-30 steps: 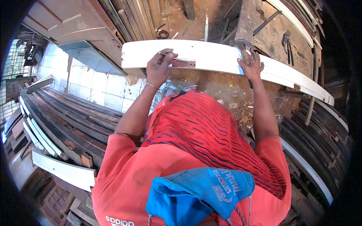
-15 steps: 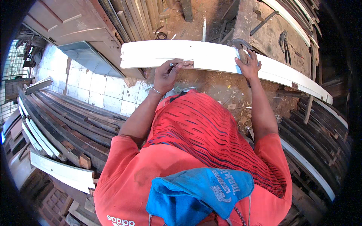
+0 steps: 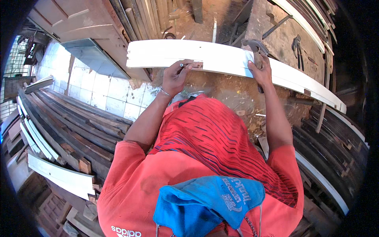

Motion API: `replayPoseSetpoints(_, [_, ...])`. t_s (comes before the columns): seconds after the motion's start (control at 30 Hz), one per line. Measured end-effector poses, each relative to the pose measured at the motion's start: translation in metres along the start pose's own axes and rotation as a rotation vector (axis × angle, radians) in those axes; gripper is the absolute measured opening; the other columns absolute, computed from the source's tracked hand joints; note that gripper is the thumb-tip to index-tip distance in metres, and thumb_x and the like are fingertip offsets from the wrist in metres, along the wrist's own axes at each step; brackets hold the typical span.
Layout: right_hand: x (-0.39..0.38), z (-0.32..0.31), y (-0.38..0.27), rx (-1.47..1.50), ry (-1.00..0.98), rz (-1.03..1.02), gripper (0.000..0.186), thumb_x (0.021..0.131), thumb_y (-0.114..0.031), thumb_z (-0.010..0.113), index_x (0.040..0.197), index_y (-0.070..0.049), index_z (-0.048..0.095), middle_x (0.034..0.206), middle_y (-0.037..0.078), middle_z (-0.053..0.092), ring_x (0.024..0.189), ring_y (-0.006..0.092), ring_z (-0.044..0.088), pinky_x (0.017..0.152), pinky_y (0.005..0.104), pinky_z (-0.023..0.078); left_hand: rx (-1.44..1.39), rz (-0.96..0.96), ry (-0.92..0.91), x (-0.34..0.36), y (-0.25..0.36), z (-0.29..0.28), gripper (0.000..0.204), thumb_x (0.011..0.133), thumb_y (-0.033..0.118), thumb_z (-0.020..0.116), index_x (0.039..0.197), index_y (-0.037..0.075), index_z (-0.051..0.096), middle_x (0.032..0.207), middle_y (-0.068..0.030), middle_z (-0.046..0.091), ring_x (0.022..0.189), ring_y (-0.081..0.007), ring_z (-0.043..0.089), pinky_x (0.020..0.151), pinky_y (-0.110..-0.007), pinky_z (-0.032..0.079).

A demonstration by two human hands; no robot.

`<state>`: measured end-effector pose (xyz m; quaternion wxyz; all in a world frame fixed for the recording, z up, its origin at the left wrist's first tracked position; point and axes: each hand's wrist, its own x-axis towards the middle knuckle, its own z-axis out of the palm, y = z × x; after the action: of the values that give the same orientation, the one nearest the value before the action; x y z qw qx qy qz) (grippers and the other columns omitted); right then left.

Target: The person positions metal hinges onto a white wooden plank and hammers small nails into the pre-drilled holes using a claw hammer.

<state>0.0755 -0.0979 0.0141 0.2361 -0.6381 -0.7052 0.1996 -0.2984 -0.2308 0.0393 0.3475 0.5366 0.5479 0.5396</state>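
A long white-painted plank (image 3: 225, 53) lies crosswise before me. In its near edge is a cut recess with a reddish-brown surface (image 3: 197, 65), which I cannot make out as bare wood or a fitting. My left hand (image 3: 174, 77) is closed at this recess, gripping a slim metal rod (image 3: 182, 65) whose round end shows beside the thumb; its far end is hidden. My right hand (image 3: 262, 73) is wrapped round the wooden handle of a hammer (image 3: 257, 60). The hammer's dark head lies over the plank's far edge.
A worn workbench (image 3: 284, 43) at the upper right carries pincers (image 3: 297, 49) and a dark bar (image 3: 277, 26). Stacked timber (image 3: 75, 122) fills the left, with more dark boards (image 3: 335, 142) at the right. A panelled door (image 3: 75, 21) leans at the upper left.
The hammer has turned slightly and moved a little to the right, and my right fingers have closed further round its handle. My left hand stays at the recess with the rod.
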Motion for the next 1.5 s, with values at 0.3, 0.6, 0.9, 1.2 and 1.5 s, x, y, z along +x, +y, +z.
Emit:
replayPoseSetpoints(0.3, [-0.063,-0.084,-0.193,0.482,-0.384,0.208,0.052,0.093,-0.037,0.072,0.129,0.000,0.061,0.094,0.008,0.068,0.073,0.0116,0.060,0.060,0.0293,0.051,0.255,0.155,-0.195,0.025,0.020,0.000,0.022,0.096,0.016,0.066,0.112,0.003,0.073,0.102,-0.0150,0.075,0.092,-0.0239,0.074,0.082,-0.033,0.056])
replayPoseSetpoints(0.6, [-0.066,-0.095,-0.259,-0.203,-0.622,-0.258,0.047,0.101,-0.036,0.059,0.127,0.004,0.057,0.093,0.027,0.066,0.080,0.0343,0.066,0.078,0.0463,0.049,0.308,0.118,-0.244,0.034,0.015,0.006,0.019,0.095,0.018,0.067,0.105,0.003,0.074,0.091,-0.0143,0.074,0.082,-0.0294,0.072,0.076,-0.036,0.056])
replayPoseSetpoints(0.9, [-0.077,-0.122,-0.298,0.507,-0.288,-0.298,0.047,0.099,-0.032,0.065,0.128,0.005,0.056,0.097,0.013,0.069,0.088,0.0156,0.063,0.080,0.0307,0.051,0.034,-0.028,-0.089,0.036,0.004,0.005,0.024,0.096,0.015,0.064,0.114,-0.001,0.069,0.096,-0.0127,0.073,0.087,-0.0226,0.072,0.076,-0.035,0.058])
replayPoseSetpoints(1.2, [-0.094,-0.074,-0.235,0.769,-0.216,0.076,0.038,0.100,-0.031,0.063,0.121,0.000,0.061,0.075,0.000,0.058,0.058,0.0066,0.052,0.052,0.0238,0.042,-0.282,-0.183,-0.055,0.024,-0.018,-0.033,0.032,0.101,0.017,0.061,0.126,-0.002,0.064,0.112,-0.0127,0.071,0.101,-0.0182,0.068,0.089,-0.030,0.055])
replayPoseSetpoints(1.5, [-0.104,-0.066,-0.204,0.794,-0.157,0.157,0.040,0.100,-0.035,0.063,0.120,-0.001,0.062,0.072,0.001,0.057,0.055,0.0078,0.053,0.049,0.0252,0.043,-0.020,-0.097,-0.158,0.041,0.001,-0.013,0.026,0.101,0.020,0.062,0.114,-0.001,0.072,0.105,-0.0094,0.075,0.098,-0.0139,0.068,0.089,-0.029,0.052])
